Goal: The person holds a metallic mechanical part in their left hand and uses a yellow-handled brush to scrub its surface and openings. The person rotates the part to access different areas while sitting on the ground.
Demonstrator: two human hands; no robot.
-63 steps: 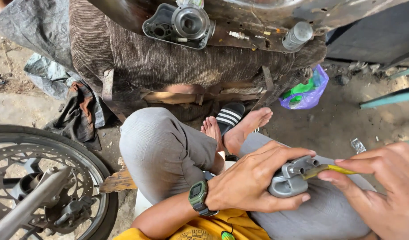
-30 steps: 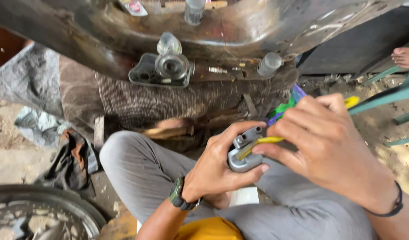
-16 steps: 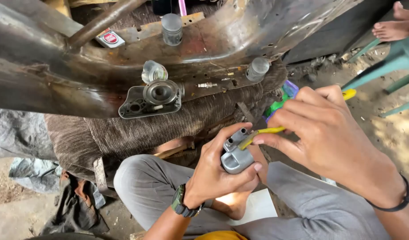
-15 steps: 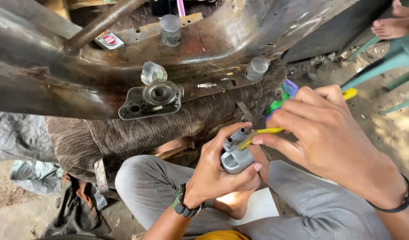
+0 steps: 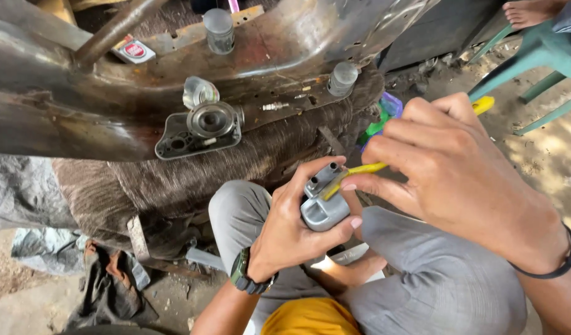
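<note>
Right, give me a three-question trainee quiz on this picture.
1. Which hand holds the grey metal part?
2. True or false: the yellow-handled tool in the right hand touches the part.
3. What sits on the left wrist: (a) a watch, (b) a glove, (c) a rag?

Key: 1. left; 2. true; 3. a

Metal part [image 5: 322,208] in L hand [image 5: 291,229], R hand [image 5: 459,180] right of it, frame plate [image 5: 198,127] behind-left.
</note>
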